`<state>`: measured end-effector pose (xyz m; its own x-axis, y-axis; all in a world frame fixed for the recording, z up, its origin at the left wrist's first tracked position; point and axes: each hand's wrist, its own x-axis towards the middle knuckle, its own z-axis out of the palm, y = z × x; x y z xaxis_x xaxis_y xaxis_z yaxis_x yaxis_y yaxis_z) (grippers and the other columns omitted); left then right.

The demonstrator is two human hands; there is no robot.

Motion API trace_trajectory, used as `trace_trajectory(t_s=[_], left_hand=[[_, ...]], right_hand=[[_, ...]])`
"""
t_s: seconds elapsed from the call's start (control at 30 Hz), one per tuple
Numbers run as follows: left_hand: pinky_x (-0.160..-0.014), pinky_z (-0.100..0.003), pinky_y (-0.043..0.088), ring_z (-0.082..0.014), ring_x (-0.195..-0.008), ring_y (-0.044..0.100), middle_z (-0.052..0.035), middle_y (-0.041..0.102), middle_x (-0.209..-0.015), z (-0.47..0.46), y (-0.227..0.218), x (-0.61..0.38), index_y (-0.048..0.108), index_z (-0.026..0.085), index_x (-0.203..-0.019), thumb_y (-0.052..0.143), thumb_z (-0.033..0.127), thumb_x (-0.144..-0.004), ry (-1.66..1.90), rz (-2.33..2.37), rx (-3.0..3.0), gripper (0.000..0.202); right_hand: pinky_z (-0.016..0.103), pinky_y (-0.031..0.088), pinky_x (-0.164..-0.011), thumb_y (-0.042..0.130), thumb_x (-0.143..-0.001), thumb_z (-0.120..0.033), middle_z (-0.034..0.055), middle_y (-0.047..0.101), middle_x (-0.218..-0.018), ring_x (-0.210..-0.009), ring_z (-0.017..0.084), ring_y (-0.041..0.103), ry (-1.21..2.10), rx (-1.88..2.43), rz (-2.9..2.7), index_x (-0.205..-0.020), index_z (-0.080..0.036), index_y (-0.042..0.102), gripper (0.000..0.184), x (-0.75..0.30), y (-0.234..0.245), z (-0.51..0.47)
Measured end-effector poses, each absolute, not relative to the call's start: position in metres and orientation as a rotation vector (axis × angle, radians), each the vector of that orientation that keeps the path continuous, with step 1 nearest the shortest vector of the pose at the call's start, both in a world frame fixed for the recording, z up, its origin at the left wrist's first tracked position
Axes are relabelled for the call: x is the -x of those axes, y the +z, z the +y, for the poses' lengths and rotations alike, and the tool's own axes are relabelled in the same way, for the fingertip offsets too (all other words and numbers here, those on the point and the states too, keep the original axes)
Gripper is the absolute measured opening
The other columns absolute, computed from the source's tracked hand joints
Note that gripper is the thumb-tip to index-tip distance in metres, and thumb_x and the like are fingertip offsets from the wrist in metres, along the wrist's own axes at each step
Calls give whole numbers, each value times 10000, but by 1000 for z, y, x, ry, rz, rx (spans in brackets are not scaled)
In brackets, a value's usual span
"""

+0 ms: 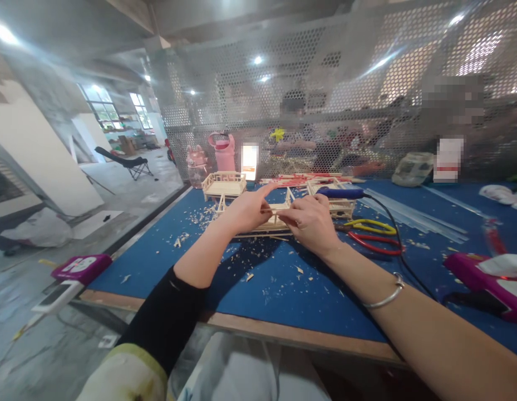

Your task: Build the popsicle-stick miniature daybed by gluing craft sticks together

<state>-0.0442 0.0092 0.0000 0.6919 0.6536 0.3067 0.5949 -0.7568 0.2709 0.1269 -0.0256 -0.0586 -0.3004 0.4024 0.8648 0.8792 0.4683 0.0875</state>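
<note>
A small model of pale wooden sticks [275,224] sits on the blue tabletop between my hands. My left hand [250,210] reaches over its left side, index finger stretched forward, the other fingers curled at a wooden rail. On the right, my right hand [310,218] pinches at the same rail with thumb and fingertips; the exact piece is partly hidden. A blue-handled tool with a black cord [345,193] lies just behind my right knuckles. Pliers with yellow and red handles [375,243] rest to the right of that hand.
Another wooden model [225,186] stands behind left, and one more [344,207] behind right. Red and pale sticks [300,179] lie at the back. Clear strips [412,211], a jar [412,169] and a purple device [487,284] are rightward. A perforated screen [241,100] borders the table; people sit beyond.
</note>
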Motion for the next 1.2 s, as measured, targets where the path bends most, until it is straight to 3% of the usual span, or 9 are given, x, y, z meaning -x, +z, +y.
trace_trajectory(t_s=[0.3,0.53,0.67,0.77,1.2], left_hand=[[-743,-285,438,-186,-851,616,-60,687,-946,5,2,48,243,169,-1417,519,117,-650,573,1016,-2755,816],[-738,-292,434,-190,-854,620,-55,695,-932,5,0,45,233,206,-1419,501,223,-789,554,1065,-2784,685],[-750,-286,436,-186,-873,619,-55,692,-960,5,0,45,189,221,-1429,520,216,-790,531,1093,-2789,720],[-750,-293,439,-188,-874,620,-49,692,-961,5,1,45,167,240,-1434,520,214,-796,522,1099,-2778,730],[-741,-289,430,-191,-868,617,-53,693,-955,4,2,45,192,230,-1433,518,216,-801,526,1077,-2776,711]], right_hand=[[323,221,-712,564,-825,-225,3,550,-596,-653,149,384,-802,1050,-1890,-726,-245,718,184,-126,-59,-27],[336,265,-744,528,-828,-239,14,595,-639,-682,161,457,-665,1094,-1889,-742,-232,699,191,-128,-54,-30],[330,337,-742,529,-791,-269,12,599,-654,-668,167,513,-461,1139,-1616,-843,-204,656,152,-140,-48,-33],[311,375,-681,528,-753,-268,3,571,-623,-612,160,507,-390,1177,-1487,-807,-195,627,134,-150,-46,-32],[278,392,-595,520,-708,-232,-18,528,-581,-549,142,483,-295,1207,-1463,-796,-199,611,131,-155,-50,-26]])
